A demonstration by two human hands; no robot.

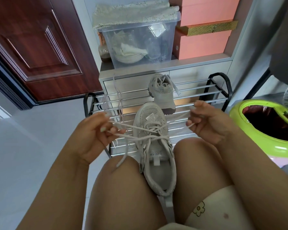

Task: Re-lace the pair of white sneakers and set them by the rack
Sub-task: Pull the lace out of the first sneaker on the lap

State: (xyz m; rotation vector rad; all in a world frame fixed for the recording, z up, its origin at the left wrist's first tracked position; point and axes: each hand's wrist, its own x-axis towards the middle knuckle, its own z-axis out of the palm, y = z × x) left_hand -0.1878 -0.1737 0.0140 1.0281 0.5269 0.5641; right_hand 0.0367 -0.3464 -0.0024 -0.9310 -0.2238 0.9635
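A white sneaker [155, 146] lies wedged between my knees, toe pointing away from me, its lace [131, 127] threaded through the eyelets. My left hand [96, 130] pinches one end of that lace and pulls it out to the left. Off to the right, my right hand [204, 120] pinches the other end, drawn taut. The second white sneaker [162, 92] stands on the metal shoe rack [198, 90] ahead, heel towards me, with loose laces. A spare white lace [117, 92] hangs over the rack's left side.
A green bin [256, 131] with a dark liner stands at the right. Behind the rack is a grey cabinet [140, 77] carrying a clear storage box [138, 39] and pink boxes [204, 30]. A dark red door [37, 47] is at the left.
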